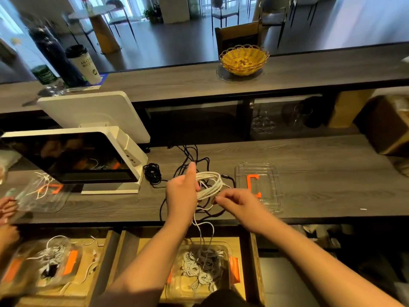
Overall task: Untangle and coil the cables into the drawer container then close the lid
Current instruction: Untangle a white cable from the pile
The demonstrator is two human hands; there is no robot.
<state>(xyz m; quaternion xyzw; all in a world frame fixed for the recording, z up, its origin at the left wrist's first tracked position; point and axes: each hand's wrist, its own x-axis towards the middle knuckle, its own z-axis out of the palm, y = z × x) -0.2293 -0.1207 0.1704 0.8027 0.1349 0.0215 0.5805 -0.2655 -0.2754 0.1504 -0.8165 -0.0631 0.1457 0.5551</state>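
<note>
My left hand (182, 194) grips a coil of white cable (210, 185) above the grey counter, thumb raised. My right hand (238, 203) pinches a strand of that same cable at the coil's lower right. The cable's loose tail (202, 231) hangs down into a clear container (225, 247) with orange latches in the open wooden drawer below, where several white and grey cables lie tangled. The container's clear lid (271, 173) with an orange clip lies flat on the counter to the right of my hands.
Black cables (152, 172) lie on the counter behind and under the coil. A white point-of-sale screen (73, 156) stands at left. Another person's hands (6, 207) work at the far left with a second container (44, 262) and lid. A yellow basket (243, 59) sits on the upper shelf.
</note>
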